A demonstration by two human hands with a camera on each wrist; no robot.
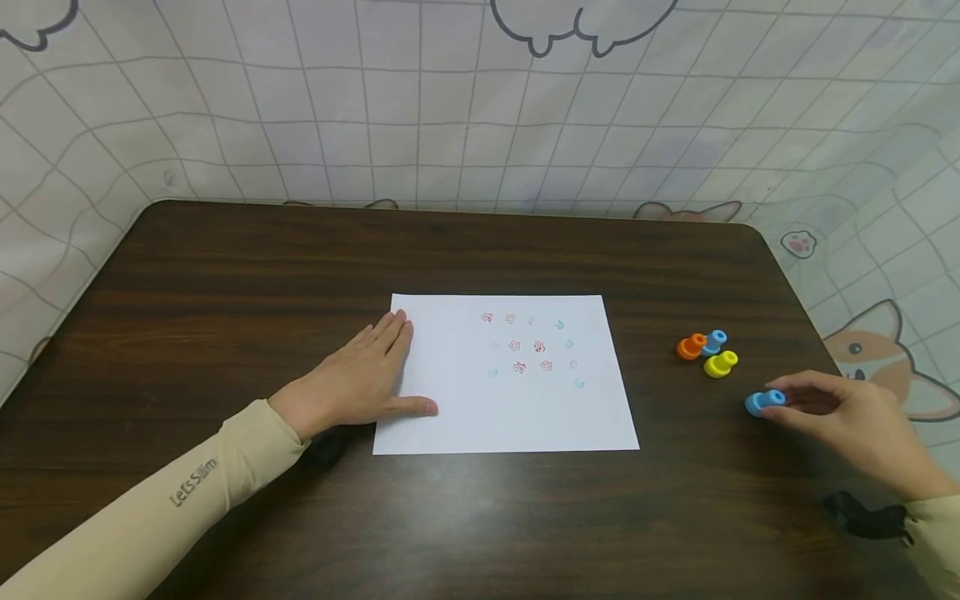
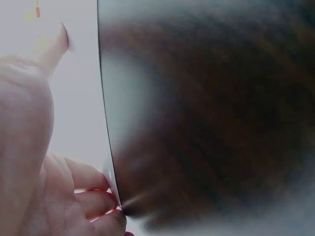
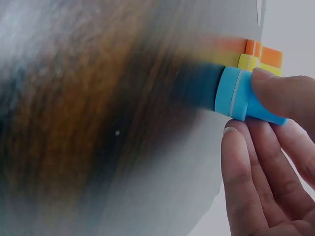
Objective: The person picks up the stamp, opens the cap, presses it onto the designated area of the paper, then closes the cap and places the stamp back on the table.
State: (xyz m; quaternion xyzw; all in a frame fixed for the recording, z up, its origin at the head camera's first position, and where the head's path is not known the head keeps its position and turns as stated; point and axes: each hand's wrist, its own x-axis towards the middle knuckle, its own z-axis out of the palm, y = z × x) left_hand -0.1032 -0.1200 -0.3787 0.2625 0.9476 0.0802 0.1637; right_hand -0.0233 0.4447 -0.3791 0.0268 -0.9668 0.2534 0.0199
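The right hand (image 1: 862, 425) pinches a blue stamp (image 1: 762, 404) out beyond its palm; the left hand (image 1: 356, 382) lies flat across the edge of the paper (image 1: 510, 421)

Pale gridded cloth (image 1: 442, 142) hangs behind the dark wood-grain surface (image 1: 465, 254). On it, right of the surface, are a paw print (image 1: 798, 244) and, lower, a partly hidden animal drawing (image 1: 862, 343).

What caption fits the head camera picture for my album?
A left hand rests on stamped white paper while the right hand pinches a blue stamp near three more stamps.
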